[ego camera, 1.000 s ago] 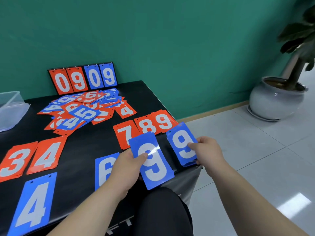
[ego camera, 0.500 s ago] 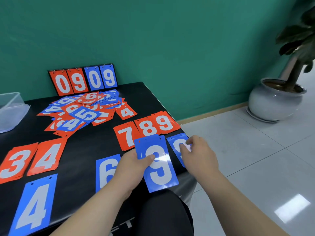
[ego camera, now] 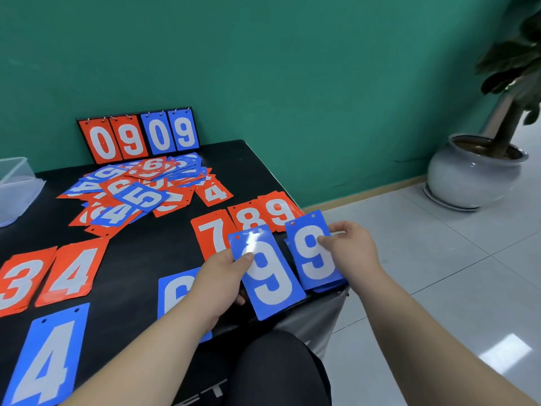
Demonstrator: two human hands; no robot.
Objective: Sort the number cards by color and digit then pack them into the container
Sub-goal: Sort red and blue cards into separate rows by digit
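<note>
Head view: black table (ego camera: 257, 168) against a green wall (ego camera: 292, 68). At its back edge a flip scoreboard (ego camera: 137, 136) stands upright showing 0 9 0 9, two red & two blue. In front of it is a loose pile of mixed cards (ego camera: 137, 191), red & blue overlapping, w/ a stray red 4 (ego camera: 215, 192) at the pile's right side. A clear container (ego camera: 14, 186) sits far left, cut by the frame edge. Sorted cards lie flat: red 3 (ego camera: 17, 281) & sorted red 4 (ego camera: 73, 272) side by side at left, blue 4 (ego camera: 46, 358) nearest the camera, blue 6 (ego camera: 175, 288) partly hidden by the left wrist, and red 7 (ego camera: 209, 232), red 8 (ego camera: 248, 218), red 9 (ego camera: 279, 210) in a row near the right edge. A potted plant (ego camera: 474, 174) stands on the tiled floor (ego camera: 439, 288), well apart to the right. The left hand (ego camera: 218, 284) grips a blue 9 card (ego camera: 268, 273) by its left edge, thumb on the face. That card covers the lower parts of red 7 & 8 and sticks out past the table's near edge. The right hand (ego camera: 351, 250) pinches a second blue 9 (ego camera: 311, 250) at its right edge, fingers curled. More blue edges show under it at the near-right corner, w/ a narrow gap to the other 9.
</note>
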